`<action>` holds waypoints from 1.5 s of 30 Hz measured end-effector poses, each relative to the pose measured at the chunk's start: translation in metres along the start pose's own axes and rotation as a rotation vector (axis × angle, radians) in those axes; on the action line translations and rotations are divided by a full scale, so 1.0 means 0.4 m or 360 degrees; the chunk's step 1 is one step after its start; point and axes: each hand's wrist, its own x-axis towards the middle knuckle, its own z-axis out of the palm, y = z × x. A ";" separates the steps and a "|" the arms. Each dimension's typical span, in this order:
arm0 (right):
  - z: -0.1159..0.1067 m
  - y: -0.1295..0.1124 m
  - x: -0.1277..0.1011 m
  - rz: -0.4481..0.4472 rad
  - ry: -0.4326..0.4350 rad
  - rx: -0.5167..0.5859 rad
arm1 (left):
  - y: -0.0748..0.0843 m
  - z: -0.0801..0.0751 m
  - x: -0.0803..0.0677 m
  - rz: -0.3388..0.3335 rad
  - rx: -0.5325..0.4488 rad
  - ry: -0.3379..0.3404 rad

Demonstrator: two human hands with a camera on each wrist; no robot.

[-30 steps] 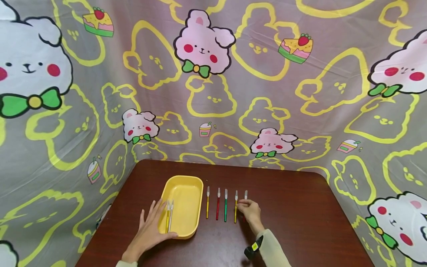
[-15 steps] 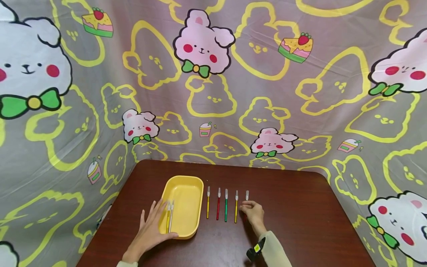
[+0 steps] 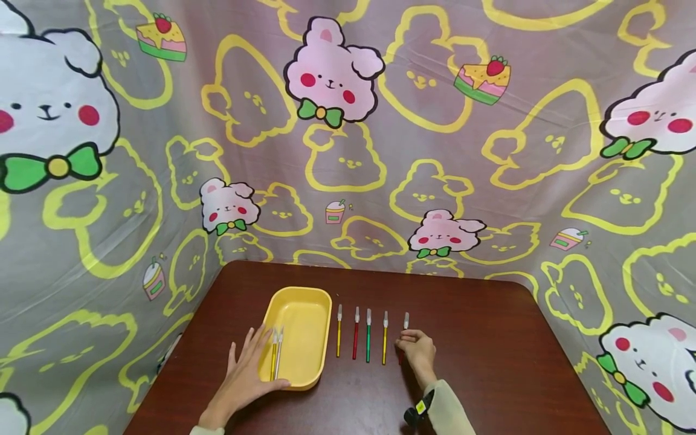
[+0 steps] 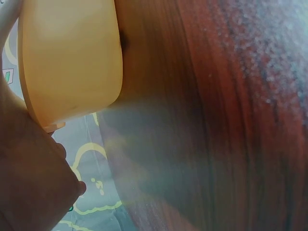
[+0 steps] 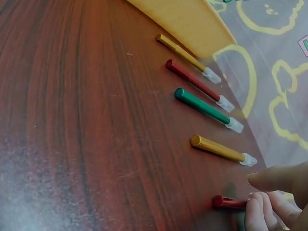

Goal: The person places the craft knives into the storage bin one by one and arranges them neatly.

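Observation:
In the head view my left hand (image 3: 244,371) rests on the near left corner of a yellow tray (image 3: 301,332), fingers spread and fairly straight, thumb along the near rim. Inside the tray lie a yellow craft knife (image 3: 273,357) and a silver craft knife (image 3: 280,356), both capped. My right hand (image 3: 417,351) pinches a red craft knife (image 5: 228,202) at the right end of a row. Its clear cap (image 3: 406,320) sticks out beyond the fingers, which hide the middle of the handle.
Left of the right hand, several capped craft knives lie roughly parallel on the brown table (image 3: 478,338): a yellow one (image 3: 385,343), a green one (image 3: 368,339), a red one (image 3: 356,338) and another yellow one (image 3: 339,335). A patterned curtain (image 3: 348,151) surrounds the table.
My right hand has shifted a little to the right, and the red craft knife has moved right with it, away from its yellow neighbour. The left hand and tray have stayed put.

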 end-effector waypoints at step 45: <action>-0.011 0.008 0.000 -0.0093 0.0089 -0.0389 | 0.003 -0.001 -0.001 -0.0002 0.0003 0.0008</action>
